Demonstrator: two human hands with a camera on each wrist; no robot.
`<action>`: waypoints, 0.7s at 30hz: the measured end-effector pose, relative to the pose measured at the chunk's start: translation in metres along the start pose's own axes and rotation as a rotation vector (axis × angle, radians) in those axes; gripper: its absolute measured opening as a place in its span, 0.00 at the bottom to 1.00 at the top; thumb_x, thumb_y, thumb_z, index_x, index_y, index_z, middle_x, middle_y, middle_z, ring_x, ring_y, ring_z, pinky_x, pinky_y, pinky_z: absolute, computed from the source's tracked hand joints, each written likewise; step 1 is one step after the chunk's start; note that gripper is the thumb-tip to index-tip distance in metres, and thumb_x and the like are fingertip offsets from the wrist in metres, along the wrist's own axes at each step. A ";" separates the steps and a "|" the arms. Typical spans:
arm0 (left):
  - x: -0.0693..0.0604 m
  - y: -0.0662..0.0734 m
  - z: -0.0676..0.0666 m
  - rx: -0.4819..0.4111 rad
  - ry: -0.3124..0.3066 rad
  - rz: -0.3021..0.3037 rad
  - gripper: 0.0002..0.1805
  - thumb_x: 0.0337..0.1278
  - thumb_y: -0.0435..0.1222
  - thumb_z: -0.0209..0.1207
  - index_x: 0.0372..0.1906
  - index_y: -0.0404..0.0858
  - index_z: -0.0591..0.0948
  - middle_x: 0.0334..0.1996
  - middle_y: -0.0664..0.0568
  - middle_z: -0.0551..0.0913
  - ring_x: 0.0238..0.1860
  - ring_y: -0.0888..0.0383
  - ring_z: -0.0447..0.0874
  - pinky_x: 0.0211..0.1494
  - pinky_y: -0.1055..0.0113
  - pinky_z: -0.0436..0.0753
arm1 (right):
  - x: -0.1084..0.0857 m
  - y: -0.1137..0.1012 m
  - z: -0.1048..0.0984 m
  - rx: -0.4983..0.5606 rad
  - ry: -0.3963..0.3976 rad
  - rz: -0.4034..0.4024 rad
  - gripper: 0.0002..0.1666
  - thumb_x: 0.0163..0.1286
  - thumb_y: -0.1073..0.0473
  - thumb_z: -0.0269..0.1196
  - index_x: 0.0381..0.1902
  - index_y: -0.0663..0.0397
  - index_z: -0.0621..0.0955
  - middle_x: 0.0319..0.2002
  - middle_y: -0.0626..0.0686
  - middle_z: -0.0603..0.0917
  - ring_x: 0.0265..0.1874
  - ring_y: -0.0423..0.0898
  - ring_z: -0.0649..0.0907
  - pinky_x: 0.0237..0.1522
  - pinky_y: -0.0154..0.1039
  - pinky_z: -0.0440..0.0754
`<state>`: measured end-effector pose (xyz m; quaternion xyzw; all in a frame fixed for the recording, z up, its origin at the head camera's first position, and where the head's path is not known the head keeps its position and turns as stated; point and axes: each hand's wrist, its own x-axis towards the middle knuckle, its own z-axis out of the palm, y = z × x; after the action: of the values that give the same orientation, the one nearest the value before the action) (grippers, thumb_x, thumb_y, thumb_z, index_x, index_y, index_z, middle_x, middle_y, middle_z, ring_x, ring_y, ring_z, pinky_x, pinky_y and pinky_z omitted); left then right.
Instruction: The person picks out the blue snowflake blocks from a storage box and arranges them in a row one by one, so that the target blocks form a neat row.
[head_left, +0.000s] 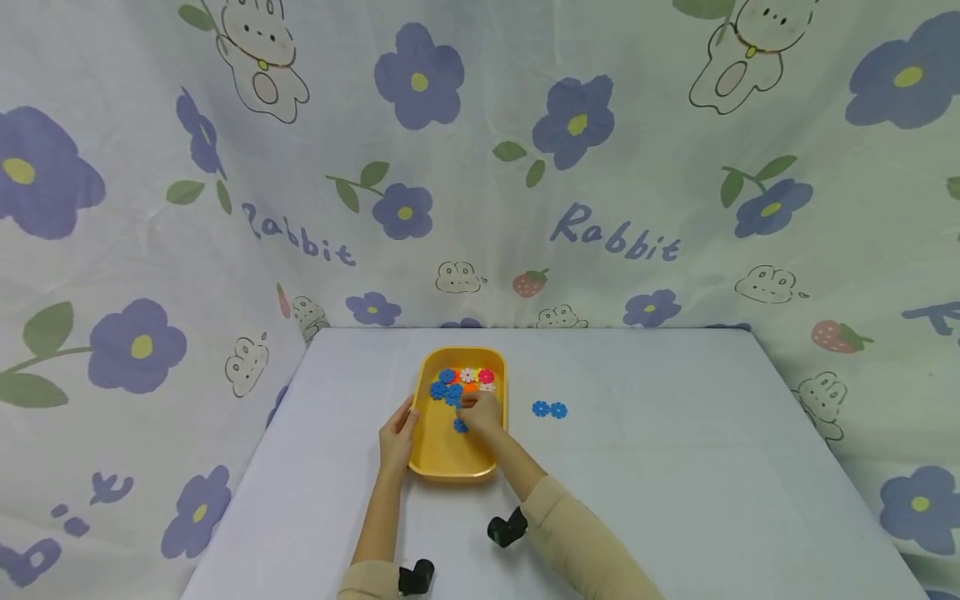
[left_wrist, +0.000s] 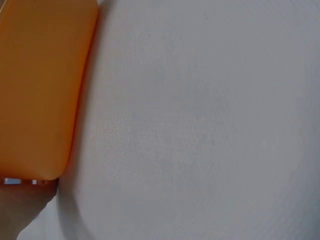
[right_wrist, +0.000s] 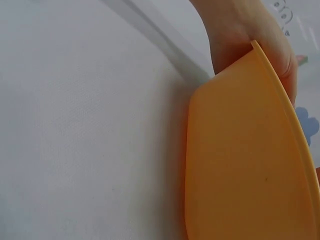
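Note:
A yellow plastic tray stands on the table, holding flower-shaped discs in blue, white, pink and orange. My left hand grips its left side, thumb at the rim; the left wrist view shows the outer wall above part of that hand. My right hand reaches over the right rim, its fingers bent down among blue discs. Its fingertips are partly hidden, so a pinched disc cannot be made out. One blue disc lies just below those fingers. In the right wrist view, the tray wall hides the fingers.
Two blue discs lie side by side on the white table, right of the tray. A curtain with flowers and rabbits hangs behind and beside the table. Black wrist devices sit near both sleeves.

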<state>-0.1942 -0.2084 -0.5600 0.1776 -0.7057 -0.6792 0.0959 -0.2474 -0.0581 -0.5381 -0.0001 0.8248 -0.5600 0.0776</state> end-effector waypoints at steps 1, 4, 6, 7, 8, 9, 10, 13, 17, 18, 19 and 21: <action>0.000 0.000 0.000 -0.003 0.000 0.001 0.24 0.68 0.38 0.52 0.65 0.34 0.70 0.63 0.36 0.69 0.60 0.49 0.71 0.59 0.70 0.74 | 0.001 0.001 0.001 0.017 -0.021 -0.002 0.17 0.53 0.72 0.66 0.43 0.73 0.81 0.37 0.62 0.85 0.39 0.53 0.84 0.42 0.40 0.84; -0.001 0.000 0.000 -0.011 -0.002 0.001 0.23 0.68 0.38 0.52 0.65 0.34 0.70 0.63 0.37 0.70 0.59 0.51 0.71 0.57 0.74 0.75 | 0.002 0.002 0.002 0.087 -0.105 0.006 0.17 0.53 0.73 0.66 0.43 0.73 0.81 0.36 0.62 0.85 0.37 0.52 0.84 0.39 0.38 0.84; -0.001 0.000 0.001 -0.012 -0.006 0.001 0.23 0.68 0.38 0.52 0.65 0.34 0.70 0.63 0.36 0.70 0.59 0.50 0.71 0.58 0.72 0.75 | 0.002 0.002 0.002 0.117 -0.152 0.009 0.17 0.53 0.74 0.66 0.43 0.73 0.81 0.36 0.62 0.85 0.36 0.51 0.84 0.38 0.37 0.85; -0.001 0.000 0.001 -0.015 -0.010 -0.003 0.23 0.68 0.38 0.51 0.65 0.35 0.70 0.63 0.37 0.70 0.59 0.50 0.71 0.59 0.71 0.75 | 0.001 0.003 0.002 0.122 -0.165 0.005 0.17 0.53 0.74 0.66 0.44 0.73 0.81 0.36 0.62 0.85 0.36 0.50 0.84 0.38 0.37 0.85; -0.001 0.000 0.001 -0.015 -0.012 -0.006 0.23 0.68 0.38 0.51 0.65 0.35 0.70 0.63 0.37 0.69 0.60 0.50 0.70 0.59 0.69 0.74 | 0.000 0.003 0.002 0.130 -0.173 0.000 0.17 0.53 0.74 0.65 0.44 0.74 0.81 0.36 0.62 0.85 0.35 0.50 0.85 0.37 0.37 0.85; -0.001 0.000 0.001 -0.014 -0.012 -0.007 0.23 0.68 0.37 0.51 0.65 0.35 0.70 0.63 0.37 0.69 0.60 0.49 0.70 0.61 0.67 0.74 | -0.001 0.003 0.002 0.134 -0.174 -0.003 0.17 0.54 0.74 0.65 0.44 0.74 0.81 0.36 0.62 0.85 0.35 0.50 0.85 0.37 0.37 0.85; -0.001 0.000 0.002 -0.011 -0.013 -0.010 0.23 0.68 0.37 0.51 0.65 0.35 0.70 0.63 0.37 0.69 0.60 0.48 0.70 0.61 0.65 0.73 | -0.002 0.003 0.002 0.131 -0.165 -0.008 0.16 0.54 0.74 0.65 0.43 0.74 0.81 0.35 0.62 0.85 0.35 0.50 0.85 0.37 0.36 0.85; -0.001 0.000 0.002 -0.009 -0.011 -0.016 0.23 0.68 0.37 0.51 0.65 0.35 0.69 0.64 0.37 0.68 0.62 0.46 0.68 0.63 0.62 0.72 | -0.008 0.002 0.001 0.088 -0.113 -0.023 0.13 0.53 0.74 0.65 0.39 0.74 0.82 0.32 0.61 0.85 0.32 0.48 0.83 0.34 0.35 0.84; -0.001 0.002 0.001 -0.007 -0.012 -0.014 0.24 0.68 0.38 0.51 0.66 0.35 0.69 0.65 0.37 0.67 0.64 0.45 0.67 0.62 0.66 0.72 | -0.013 0.002 0.002 0.026 -0.089 -0.001 0.11 0.49 0.73 0.67 0.34 0.71 0.84 0.29 0.57 0.84 0.26 0.43 0.78 0.28 0.33 0.82; -0.001 0.002 0.000 -0.008 -0.012 -0.014 0.24 0.68 0.38 0.51 0.66 0.35 0.69 0.65 0.37 0.67 0.64 0.45 0.67 0.62 0.67 0.72 | -0.015 0.002 0.003 0.032 -0.101 0.019 0.11 0.48 0.73 0.67 0.34 0.70 0.84 0.29 0.56 0.84 0.25 0.43 0.79 0.28 0.33 0.82; -0.002 0.003 0.000 -0.008 -0.012 -0.014 0.24 0.68 0.38 0.51 0.66 0.35 0.69 0.65 0.37 0.67 0.64 0.45 0.67 0.62 0.68 0.72 | -0.016 0.001 0.004 0.046 -0.120 0.038 0.12 0.48 0.73 0.68 0.35 0.70 0.84 0.28 0.56 0.83 0.24 0.43 0.79 0.28 0.33 0.83; -0.002 0.002 0.000 -0.011 -0.011 -0.018 0.24 0.68 0.38 0.51 0.66 0.36 0.69 0.64 0.38 0.68 0.63 0.47 0.67 0.61 0.69 0.72 | -0.019 0.000 0.007 0.074 -0.160 0.068 0.14 0.49 0.73 0.68 0.37 0.70 0.84 0.28 0.55 0.83 0.23 0.44 0.81 0.28 0.35 0.84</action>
<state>-0.1927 -0.2074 -0.5574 0.1794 -0.7010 -0.6847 0.0868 -0.2279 -0.0624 -0.5385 -0.0141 0.7943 -0.5853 0.1623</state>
